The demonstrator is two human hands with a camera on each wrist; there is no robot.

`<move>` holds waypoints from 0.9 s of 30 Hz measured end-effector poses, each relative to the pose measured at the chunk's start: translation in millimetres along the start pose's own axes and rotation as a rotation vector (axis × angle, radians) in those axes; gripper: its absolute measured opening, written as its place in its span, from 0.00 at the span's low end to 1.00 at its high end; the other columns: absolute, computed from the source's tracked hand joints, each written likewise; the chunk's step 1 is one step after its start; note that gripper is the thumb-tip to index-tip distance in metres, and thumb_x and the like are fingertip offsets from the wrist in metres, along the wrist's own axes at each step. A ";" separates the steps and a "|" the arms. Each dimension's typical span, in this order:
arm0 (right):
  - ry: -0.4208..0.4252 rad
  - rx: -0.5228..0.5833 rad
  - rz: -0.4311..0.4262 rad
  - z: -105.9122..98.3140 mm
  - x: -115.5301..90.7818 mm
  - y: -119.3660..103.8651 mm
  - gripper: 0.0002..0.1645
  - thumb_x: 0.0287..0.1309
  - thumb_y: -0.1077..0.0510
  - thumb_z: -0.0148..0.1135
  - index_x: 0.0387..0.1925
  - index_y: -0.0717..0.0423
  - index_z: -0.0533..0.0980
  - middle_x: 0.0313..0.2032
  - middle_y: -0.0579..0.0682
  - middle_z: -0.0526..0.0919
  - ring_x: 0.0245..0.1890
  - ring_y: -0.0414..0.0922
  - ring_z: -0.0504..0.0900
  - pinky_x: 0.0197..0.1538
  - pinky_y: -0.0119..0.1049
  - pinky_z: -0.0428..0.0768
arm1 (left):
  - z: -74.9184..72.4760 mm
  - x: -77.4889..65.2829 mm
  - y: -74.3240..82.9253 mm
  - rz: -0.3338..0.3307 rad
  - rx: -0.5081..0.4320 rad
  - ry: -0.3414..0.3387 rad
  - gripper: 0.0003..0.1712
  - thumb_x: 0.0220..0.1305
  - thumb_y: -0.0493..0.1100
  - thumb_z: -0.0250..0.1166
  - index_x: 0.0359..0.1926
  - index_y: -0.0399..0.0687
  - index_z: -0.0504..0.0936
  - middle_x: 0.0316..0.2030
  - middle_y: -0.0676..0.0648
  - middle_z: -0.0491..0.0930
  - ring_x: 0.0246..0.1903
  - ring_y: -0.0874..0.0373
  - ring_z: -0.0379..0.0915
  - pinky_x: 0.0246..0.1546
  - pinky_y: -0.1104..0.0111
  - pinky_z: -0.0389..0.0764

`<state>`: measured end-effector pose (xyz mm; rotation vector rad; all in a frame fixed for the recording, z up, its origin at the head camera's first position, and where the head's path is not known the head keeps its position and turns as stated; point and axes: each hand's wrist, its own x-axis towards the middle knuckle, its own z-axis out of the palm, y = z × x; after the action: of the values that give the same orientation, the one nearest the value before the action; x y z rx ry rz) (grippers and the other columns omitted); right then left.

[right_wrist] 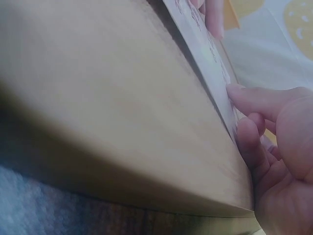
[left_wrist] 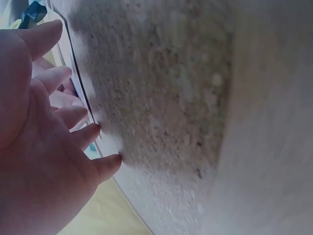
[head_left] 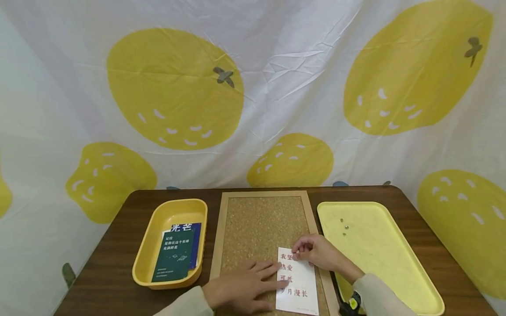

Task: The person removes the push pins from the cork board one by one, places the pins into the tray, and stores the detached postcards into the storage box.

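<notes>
A white card with lines of red characters lies lengthwise on the front right part of a cork board. My left hand spreads its fingers flat, fingertips on the card's left edge and palm over the cork. My right hand bends its fingers at the card's upper end. In the right wrist view, the thumb touches the card's printed face and curled fingers meet its edge. Any small piece between those fingertips is hidden.
On the left, a yellow-orange basket holds a dark green card over a blue one. To the right, a pale yellow tray carries several tiny metallic pieces. A printed curtain hangs behind the brown table.
</notes>
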<state>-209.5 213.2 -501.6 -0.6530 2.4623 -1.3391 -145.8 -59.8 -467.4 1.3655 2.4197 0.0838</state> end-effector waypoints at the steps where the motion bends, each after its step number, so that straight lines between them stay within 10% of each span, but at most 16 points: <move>1: -0.001 0.001 -0.002 0.0 -0.2 -0.4 0.03 0.57 0.62 0.70 0.34 0.55 0.83 0.25 0.47 0.74 0.17 0.34 0.70 0.19 0.27 0.72 | -0.1 0.7 0.6 0.001 0.005 -0.007 0.34 0.73 0.69 0.42 0.76 0.78 0.48 0.79 0.55 0.44 0.77 0.57 0.39 0.73 0.52 0.54; 27: 0.002 -0.055 -0.022 0.6 0.4 0.6 0.03 0.59 0.60 0.69 0.32 0.55 0.83 0.23 0.43 0.75 0.15 0.32 0.69 0.18 0.26 0.71 | 0.5 4.3 1.1 0.014 -0.034 -0.064 0.33 0.74 0.68 0.42 0.76 0.80 0.48 0.79 0.56 0.42 0.78 0.58 0.34 0.75 0.51 0.48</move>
<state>-209.8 212.8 -502.4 -0.6930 2.5090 -1.2847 -146.7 -55.7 -468.8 1.3492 2.3459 0.0823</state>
